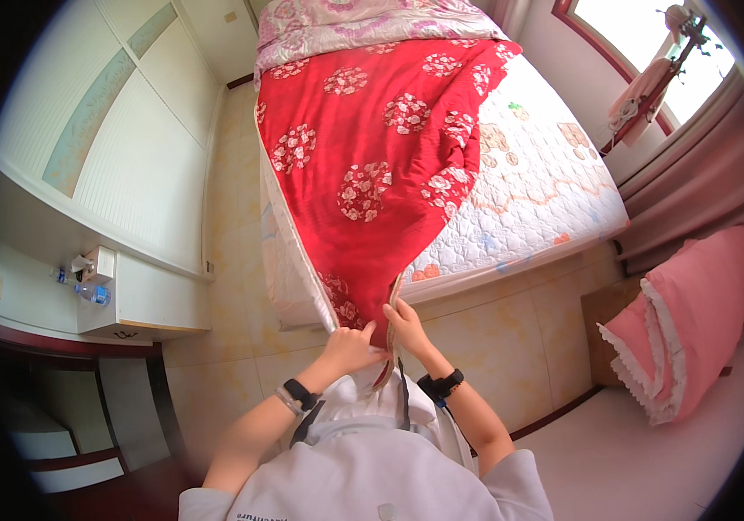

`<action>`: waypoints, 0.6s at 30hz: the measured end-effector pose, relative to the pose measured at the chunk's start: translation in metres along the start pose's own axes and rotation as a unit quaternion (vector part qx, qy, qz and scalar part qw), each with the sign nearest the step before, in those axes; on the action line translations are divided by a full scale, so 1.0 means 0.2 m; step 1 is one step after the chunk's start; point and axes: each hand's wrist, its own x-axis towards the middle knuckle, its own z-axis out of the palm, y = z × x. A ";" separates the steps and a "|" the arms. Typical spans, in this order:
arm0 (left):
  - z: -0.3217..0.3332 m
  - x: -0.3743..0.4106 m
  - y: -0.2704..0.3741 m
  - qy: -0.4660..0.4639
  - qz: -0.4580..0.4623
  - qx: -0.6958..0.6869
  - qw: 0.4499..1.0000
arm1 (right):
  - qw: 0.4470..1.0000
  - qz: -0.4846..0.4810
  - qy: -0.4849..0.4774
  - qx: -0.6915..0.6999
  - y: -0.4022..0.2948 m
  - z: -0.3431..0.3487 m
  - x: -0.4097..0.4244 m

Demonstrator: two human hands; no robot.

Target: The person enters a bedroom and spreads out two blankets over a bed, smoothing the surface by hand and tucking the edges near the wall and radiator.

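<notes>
A red quilt [359,130] with round floral medallions lies over the bed, and its near end is drawn to a point in front of my body. My left hand [353,348] grips the gathered corner on its left side, with the fingers partly hidden by the fabric and the hand itself. Just to the right, my right hand [407,329] pinches the piped right edge of the same quilt. Below the hands a short tip of the quilt hangs down. To the right of the red cloth shows a white quilted mattress cover [528,176] with bear prints.
A pink-and-white floral cover [372,26] lies across the bed's far end. Pink ruffled pillows [697,325] stand at the right. On the left are a white cabinet [163,293] with a water bottle [91,293], and a wardrobe [144,143]. Tiled floor [489,332] surrounds the bed's foot.
</notes>
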 end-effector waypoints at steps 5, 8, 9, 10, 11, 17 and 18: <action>0.09 0.09 -0.02 0.072 -0.051 -0.059 0.994 | 0.990 -0.085 0.018 -0.115 0.06 0.01 0.03; 0.11 0.09 -0.03 0.065 -0.048 -0.060 0.995 | 0.995 -0.036 0.003 -0.088 0.16 -0.01 0.01; 0.12 0.08 -0.04 0.056 -0.070 -0.060 0.994 | 0.993 -0.022 -0.008 -0.113 0.14 0.00 -0.01; 0.09 0.08 -0.02 0.036 -0.088 -0.053 0.994 | 0.997 0.015 -0.019 -0.072 0.17 0.01 -0.01; 0.06 0.08 0.00 0.018 -0.105 -0.047 0.993 | 0.998 0.051 -0.031 -0.031 0.20 0.01 0.01; 0.04 0.13 -0.10 -0.014 -0.142 -0.054 0.988 | 0.987 -0.063 -0.064 -0.132 0.13 0.06 0.09; 0.05 0.14 -0.12 -0.014 -0.135 -0.064 0.989 | 0.987 -0.074 -0.051 -0.130 0.12 0.08 0.09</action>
